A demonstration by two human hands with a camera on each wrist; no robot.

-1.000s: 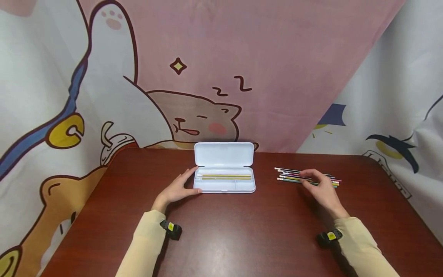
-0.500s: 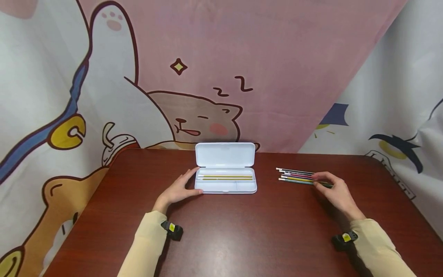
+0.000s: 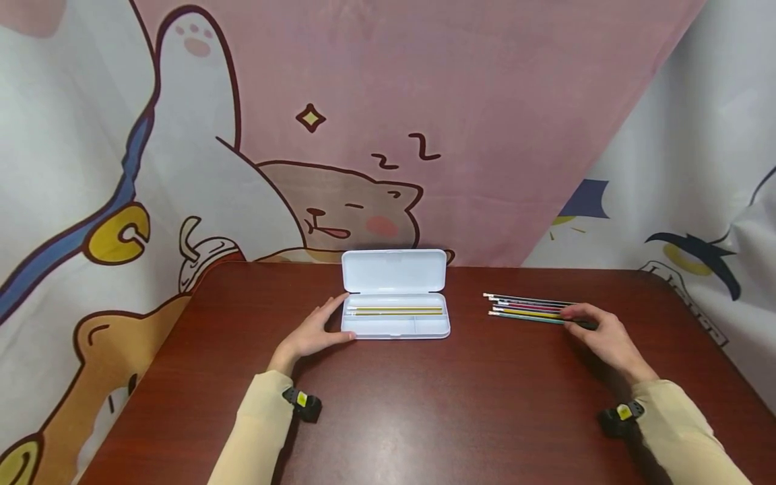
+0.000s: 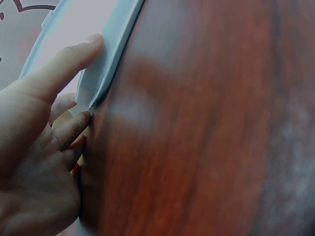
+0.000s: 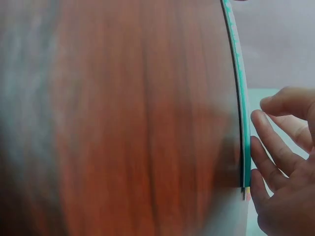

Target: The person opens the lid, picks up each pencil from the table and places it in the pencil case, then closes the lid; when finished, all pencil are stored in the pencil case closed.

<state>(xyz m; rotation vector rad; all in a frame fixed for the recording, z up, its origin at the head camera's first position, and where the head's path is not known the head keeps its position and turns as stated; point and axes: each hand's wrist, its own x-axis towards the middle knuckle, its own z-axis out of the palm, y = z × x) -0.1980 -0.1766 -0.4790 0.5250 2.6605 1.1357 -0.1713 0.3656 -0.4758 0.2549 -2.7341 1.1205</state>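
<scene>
A white pencil case (image 3: 397, 327) stands with its lid (image 3: 394, 271) up, and yellow-and-dark pencils (image 3: 397, 310) lie in its rear compartment. My left hand (image 3: 309, 333) holds the case's left end, thumb along the front edge and a fingertip at the rear corner; in the left wrist view the thumb (image 4: 74, 61) lies against the case (image 4: 106, 61). My right hand (image 3: 600, 337) is over the right ends of several loose pencils (image 3: 524, 309), whose white erasers point left. In the right wrist view its fingertips (image 5: 257, 142) are beside a green pencil (image 5: 241, 88), not wrapped round it.
The brown wooden table (image 3: 424, 411) carries the case and pencils. A cartoon-printed cloth (image 3: 485, 135) hangs close behind the case lid and along both sides of the table.
My right hand has moved right along the pencils toward their far ends, uncovering more of them. The left hand and the pencil case have stayed in place.
</scene>
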